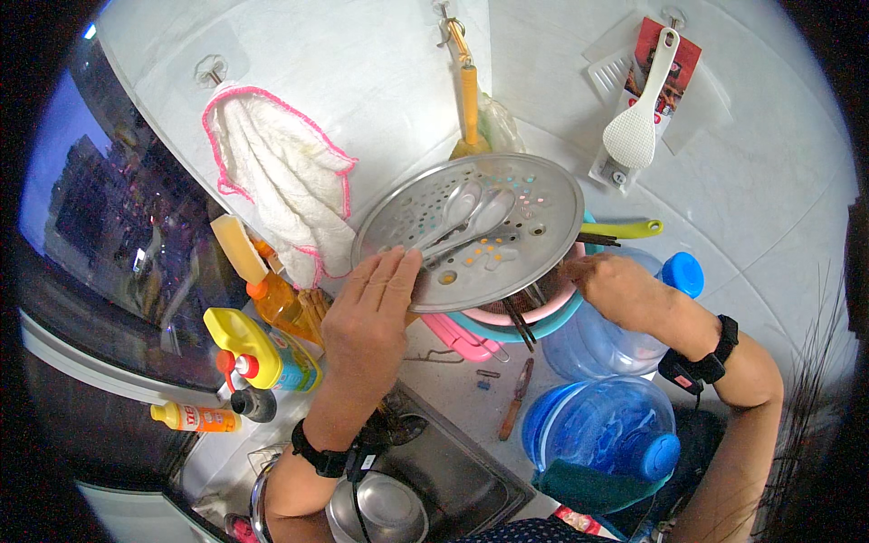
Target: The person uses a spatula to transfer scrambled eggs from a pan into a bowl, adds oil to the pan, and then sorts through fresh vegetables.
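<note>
A round perforated metal steamer tray [434, 203] lies tilted over a pink basin [567, 302] and a teal basin [489, 332]. On the tray rest two spoons [492, 210], their handles towards my left hand [373, 305]. That hand's fingers lie on the tray's near left rim, over the spoon handles; whether they grip is hidden. My right hand [604, 278] is at the right edge of the basins, its fingers curled and their tips hidden under the tray's side. Dark chopsticks [519, 322] stick out from below the tray, and a green handle [628, 229] juts out behind it.
A sink [468, 468] holds a metal bowl [387, 509]. Blue water jugs [597, 427] stand right, beside a peeler or knife [517, 400]. Yellow detergent [285, 360] and other bottles stand left. A white towel [278, 163] and a rice paddle [635, 129] hang on the wall.
</note>
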The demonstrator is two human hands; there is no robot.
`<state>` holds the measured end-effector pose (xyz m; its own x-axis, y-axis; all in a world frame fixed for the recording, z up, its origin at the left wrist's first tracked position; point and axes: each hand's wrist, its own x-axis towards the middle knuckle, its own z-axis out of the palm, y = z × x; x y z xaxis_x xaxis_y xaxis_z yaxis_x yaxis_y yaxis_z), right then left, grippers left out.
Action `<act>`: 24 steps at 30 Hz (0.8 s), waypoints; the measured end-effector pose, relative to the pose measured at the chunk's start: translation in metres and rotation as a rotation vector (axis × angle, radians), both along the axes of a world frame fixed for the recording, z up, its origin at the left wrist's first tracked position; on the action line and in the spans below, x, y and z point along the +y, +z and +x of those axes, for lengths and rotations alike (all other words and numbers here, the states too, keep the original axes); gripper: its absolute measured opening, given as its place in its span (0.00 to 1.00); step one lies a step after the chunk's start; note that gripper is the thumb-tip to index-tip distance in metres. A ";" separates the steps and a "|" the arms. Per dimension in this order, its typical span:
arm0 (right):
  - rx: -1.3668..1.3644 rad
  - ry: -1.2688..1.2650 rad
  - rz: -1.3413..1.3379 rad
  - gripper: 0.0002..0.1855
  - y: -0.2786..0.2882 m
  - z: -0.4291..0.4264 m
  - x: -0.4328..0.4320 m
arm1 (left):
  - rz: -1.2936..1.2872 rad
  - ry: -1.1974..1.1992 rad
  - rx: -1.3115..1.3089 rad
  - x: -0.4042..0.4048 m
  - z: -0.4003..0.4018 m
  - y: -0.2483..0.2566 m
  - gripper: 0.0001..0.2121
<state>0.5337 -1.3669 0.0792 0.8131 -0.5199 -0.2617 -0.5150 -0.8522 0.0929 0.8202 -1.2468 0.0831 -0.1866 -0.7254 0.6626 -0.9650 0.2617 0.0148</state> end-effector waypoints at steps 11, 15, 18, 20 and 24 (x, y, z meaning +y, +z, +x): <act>0.027 0.067 -0.072 0.15 0.006 0.011 0.007 | -0.024 0.008 0.016 -0.003 0.001 -0.006 0.20; 0.013 0.107 0.051 0.20 -0.003 0.053 0.009 | -0.024 0.008 0.027 -0.004 0.001 -0.007 0.19; -0.294 0.123 0.051 0.22 -0.062 0.076 -0.001 | -0.033 0.001 0.018 -0.008 -0.001 -0.006 0.19; -0.538 0.181 -0.037 0.22 -0.061 0.100 -0.002 | -0.018 0.028 0.014 -0.005 0.004 -0.008 0.19; -0.695 0.101 0.162 0.22 -0.093 0.102 -0.021 | -0.027 -0.016 0.022 -0.013 -0.002 -0.006 0.19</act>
